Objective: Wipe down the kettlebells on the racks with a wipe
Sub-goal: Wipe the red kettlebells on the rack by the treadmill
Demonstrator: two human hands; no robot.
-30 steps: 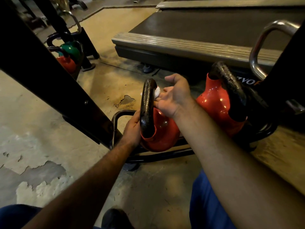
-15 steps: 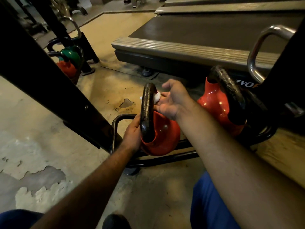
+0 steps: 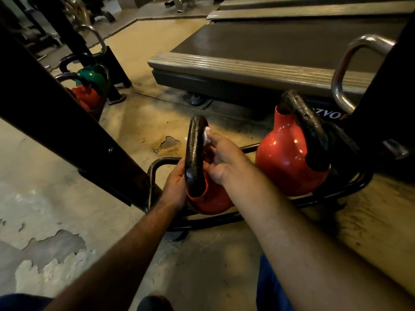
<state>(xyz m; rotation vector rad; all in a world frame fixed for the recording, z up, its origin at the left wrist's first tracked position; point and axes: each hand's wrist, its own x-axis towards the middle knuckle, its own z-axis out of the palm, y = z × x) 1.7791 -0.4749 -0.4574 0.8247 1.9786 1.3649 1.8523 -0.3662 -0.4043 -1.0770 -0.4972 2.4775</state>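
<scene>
A red kettlebell (image 3: 211, 202) with a black handle (image 3: 195, 153) sits on a low black tube rack (image 3: 157, 163) in the middle of the view. My left hand (image 3: 176, 187) grips its body at the base of the handle on the left. My right hand (image 3: 222, 157) pinches a small white wipe (image 3: 206, 134) against the inner right side of the handle, near the top. A second, larger red kettlebell (image 3: 285, 153) stands on the same rack to the right, untouched.
A thick black slanted rack post (image 3: 67, 131) crosses the left side. Behind it another rack holds a green kettlebell (image 3: 93, 76) and a red kettlebell (image 3: 86, 97). A treadmill deck (image 3: 258, 70) lies beyond. A chrome handle (image 3: 345, 70) rises at right. The concrete floor (image 3: 40, 221) has peeling paint.
My right hand has turned over from palm-up to knuckles-up and slid down the handle's inner side, still holding the wipe. My left hand keeps its grip on the kettlebell.
</scene>
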